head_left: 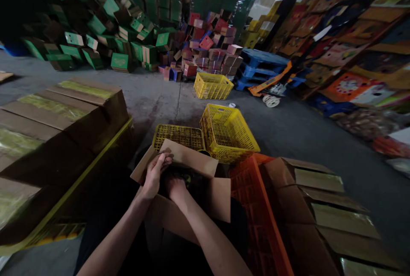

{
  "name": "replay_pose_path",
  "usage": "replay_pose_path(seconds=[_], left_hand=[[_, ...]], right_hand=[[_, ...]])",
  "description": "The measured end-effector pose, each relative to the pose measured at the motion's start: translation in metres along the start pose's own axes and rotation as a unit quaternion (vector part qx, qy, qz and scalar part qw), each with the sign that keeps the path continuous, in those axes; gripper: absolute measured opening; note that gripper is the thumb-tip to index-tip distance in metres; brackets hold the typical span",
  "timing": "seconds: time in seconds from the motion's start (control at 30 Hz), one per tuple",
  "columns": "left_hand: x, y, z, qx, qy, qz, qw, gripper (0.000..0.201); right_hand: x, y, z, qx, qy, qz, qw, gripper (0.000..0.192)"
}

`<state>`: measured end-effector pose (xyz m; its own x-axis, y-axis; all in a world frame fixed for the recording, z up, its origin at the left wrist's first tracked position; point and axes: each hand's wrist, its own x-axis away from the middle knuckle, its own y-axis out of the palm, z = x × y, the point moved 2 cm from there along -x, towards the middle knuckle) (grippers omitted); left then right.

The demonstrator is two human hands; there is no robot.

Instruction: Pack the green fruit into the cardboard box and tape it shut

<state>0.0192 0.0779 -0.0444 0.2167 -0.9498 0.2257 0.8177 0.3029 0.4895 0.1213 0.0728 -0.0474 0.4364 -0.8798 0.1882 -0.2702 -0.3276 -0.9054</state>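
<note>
Fingers of your left hand (154, 172) pinch the box flap (188, 156); your right hand (174, 185) reaches inside, grip hidden. Pulling hard could tear the flap.

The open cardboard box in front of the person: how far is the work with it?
Done: the cardboard box has its flaps open. In hand: the left hand holds the far flap, and the right hand reaches inside. Left: the yellow crates beyond it look empty, and taped boxes stay sealed.
</note>
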Motion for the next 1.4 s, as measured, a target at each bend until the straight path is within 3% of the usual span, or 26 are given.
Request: replay_pose_path(seconds=[0.1,0.2,0.3,0.4,0.47,0.53,0.63,0.73,0.9,1.03,1.1,1.23,1.4], left_hand=[[0.000,-0.001,0.001,-0.001,0.013,0.003,1.000,0.058],[0.000,0.000,0.002,-0.017,0.034,0.005,0.999,0.056],[0.003,0.003,0.002,-0.023,0.027,-0.020,0.999,0.056],[0.013,0.010,0.003,-0.041,-0.025,-0.127,0.991,0.057],[0.019,0.015,0.006,-0.078,-0.043,-0.205,0.975,0.053],[0.024,0.018,0.009,-0.118,-0.034,-0.256,0.959,0.047],[0.025,0.021,0.013,-0.144,-0.005,-0.289,0.946,0.043],[0.022,0.020,0.012,-0.163,0.016,-0.261,0.951,0.046],[0.021,0.020,0.008,-0.194,0.026,-0.241,0.951,0.049],[0.023,0.021,0.009,-0.155,0.004,-0.252,0.955,0.055],[0.024,0.022,0.010,-0.153,-0.019,-0.266,0.952,0.054],[0.026,0.022,0.010,-0.194,-0.047,-0.286,0.937,0.045],[0.028,0.023,0.015,-0.189,-0.036,-0.263,0.945,0.042]], right_hand=[[0.005,-0.008,0.007,-0.050,-0.010,0.028,0.998,0.027],[0.026,-0.031,0.026,-0.154,-0.041,0.056,0.986,0.040],[0.050,-0.050,0.040,-0.454,-0.017,0.130,0.881,0.054],[0.066,-0.049,0.039,-0.608,0.019,0.173,0.775,0.057],[0.070,-0.045,0.036,-0.644,0.031,0.208,0.736,0.057],[0.072,-0.040,0.034,-0.657,0.037,0.238,0.714,0.055],[0.073,-0.038,0.040,-0.666,0.014,0.239,0.706,0.057],[0.073,-0.037,0.050,-0.673,0.005,0.247,0.697,0.059],[0.073,-0.028,0.064,-0.631,0.120,0.304,0.703,0.044],[0.074,-0.022,0.070,-0.644,0.165,0.357,0.656,0.045],[0.074,-0.021,0.072,-0.641,0.177,0.374,0.646,0.046],[0.073,-0.025,0.072,-0.621,0.171,0.378,0.665,0.047],[0.074,-0.033,0.060,-0.622,0.151,0.350,0.683,0.047]])
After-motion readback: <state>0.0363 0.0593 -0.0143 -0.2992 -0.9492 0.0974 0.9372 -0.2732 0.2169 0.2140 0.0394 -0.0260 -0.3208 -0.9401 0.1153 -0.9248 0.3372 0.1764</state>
